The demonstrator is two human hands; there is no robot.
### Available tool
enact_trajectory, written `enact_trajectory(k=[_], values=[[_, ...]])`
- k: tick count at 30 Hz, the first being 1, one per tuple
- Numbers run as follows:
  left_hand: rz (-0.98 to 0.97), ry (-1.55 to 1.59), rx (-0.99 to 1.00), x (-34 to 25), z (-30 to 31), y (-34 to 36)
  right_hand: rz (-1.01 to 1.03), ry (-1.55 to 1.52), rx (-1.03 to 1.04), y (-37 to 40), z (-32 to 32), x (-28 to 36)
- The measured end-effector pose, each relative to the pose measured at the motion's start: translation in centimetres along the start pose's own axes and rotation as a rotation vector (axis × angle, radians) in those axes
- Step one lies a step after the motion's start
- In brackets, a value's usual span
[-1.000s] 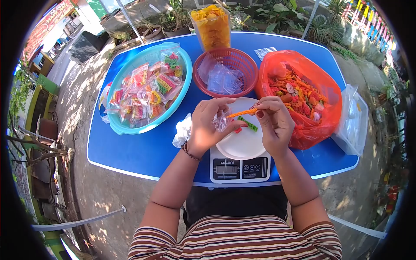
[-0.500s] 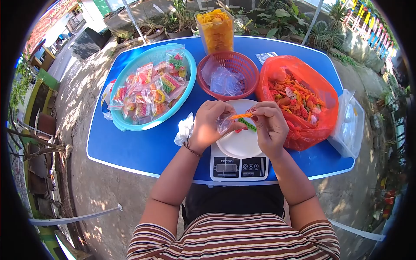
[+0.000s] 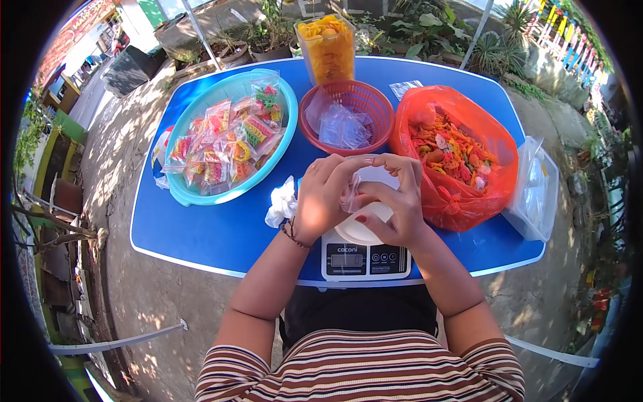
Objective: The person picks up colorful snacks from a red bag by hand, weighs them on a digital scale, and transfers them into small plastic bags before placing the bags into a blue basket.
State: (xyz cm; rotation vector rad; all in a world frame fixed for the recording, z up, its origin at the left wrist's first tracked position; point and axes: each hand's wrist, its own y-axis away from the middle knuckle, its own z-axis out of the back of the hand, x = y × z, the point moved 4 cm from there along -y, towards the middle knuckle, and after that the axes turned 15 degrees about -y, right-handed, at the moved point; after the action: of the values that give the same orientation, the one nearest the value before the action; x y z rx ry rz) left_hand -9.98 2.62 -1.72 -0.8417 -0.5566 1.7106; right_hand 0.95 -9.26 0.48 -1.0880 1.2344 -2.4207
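Note:
My left hand [image 3: 323, 194] is closed around a small clear plastic bag [image 3: 349, 194] above the white plate [image 3: 349, 234]. At the bag's other side is my right hand [image 3: 396, 197], its fingers curled against the plastic and its thumb held lower and apart. What the bag contains is mostly hidden by my fingers. The plate sits on a white kitchen scale [image 3: 330, 271] with a dark display, and both hands cover much of it.
A teal basin [image 3: 184, 195] of filled packets stands left, beside crumpled white tissue [image 3: 282, 203]. Behind are a red basket [image 3: 384, 127] with clear bags and a tub of orange chips [image 3: 327, 57]. An orange-red bag [image 3: 462, 213] of colourful crackers and a clear box [image 3: 546, 201] stand right.
My right hand has moved left and up against the bag. The orange piece it pinched no longer shows, and the green piece over the plate is out of sight too.

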Motion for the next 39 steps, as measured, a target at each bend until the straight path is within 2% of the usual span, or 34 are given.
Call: enact_trajectory(k=[6,9,12,15,16,19,22,25,28,31,34,39], values=[[-0.019,0.062,0.003,-0.2,0.1,-0.8,0.048,0.105,-0.041,0.6,0.0,-1.1],[0.033,0.094,0.031,0.8,-0.7,-0.5,0.004,0.073,-0.066,0.3,0.7,-1.6],[0.088,0.058,0.021,1.2,-0.6,-0.1,-0.35,-0.186,-0.175,1.1,1.2,-3.7],[0.149,0.043,0.012,0.9,0.6,-0.6,-0.327,0.021,0.139,0.5,0.3,-3.4],[0.171,0.048,0.015,0.9,1.0,-0.6,-0.161,0.07,0.171,0.4,-0.1,-3.2],[0.136,-0.015,-0.016,1.3,0.6,-0.4,-0.193,0.088,0.271,1.5,-0.6,-4.2],[0.064,-0.058,-0.093,1.5,0.5,-0.5,-0.171,0.069,0.256,1.2,-0.4,-4.1],[0.15,-0.038,-0.001,1.3,1.2,-0.8,-0.154,0.052,0.295,0.1,0.1,-2.7],[0.197,-0.019,-0.069,1.6,0.8,-0.6,-0.212,0.089,0.286,0.6,0.0,-3.2],[0.148,-0.025,-0.15,1.9,0.6,-0.5,-0.225,0.029,0.237,0.7,0.0,-3.4],[0.19,-0.028,-0.05,1.7,0.9,-0.5,-0.203,0.044,0.133,0.7,0.2,-3.6],[0.081,-0.076,-0.043,1.4,0.5,-0.7,-0.187,0.062,0.115,0.7,1.0,-4.1]])
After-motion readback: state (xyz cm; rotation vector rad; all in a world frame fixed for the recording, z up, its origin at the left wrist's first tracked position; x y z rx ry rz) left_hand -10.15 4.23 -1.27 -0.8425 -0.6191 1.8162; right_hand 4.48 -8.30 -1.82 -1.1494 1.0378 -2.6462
